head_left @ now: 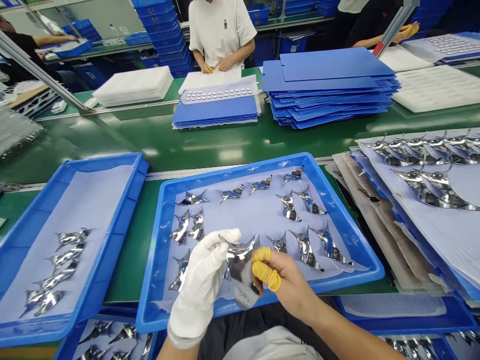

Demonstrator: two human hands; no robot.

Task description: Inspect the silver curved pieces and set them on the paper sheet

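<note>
My left hand [202, 285], in a white glove, pinches the upper left corner of a shiny chrome-coloured part [240, 260] with pointed tips. With yellow finger cots on thumb and finger, my right hand [281, 277] grips the same part along its right side. Both hands hold it above the near edge of a blue tray [148, 280]. In that tray, several similar chrome parts [288, 206] lie spread around a white liner sheet [232, 220]. The hands cover some of the parts near the front.
A second blue tray [131, 200] at left holds several chrome parts [65, 257]. At right, a stack of sheets [457, 230] carries more. Blue sheets [330, 95] are piled across the green bench [123, 135]. A person in a white shirt [223, 30] works opposite.
</note>
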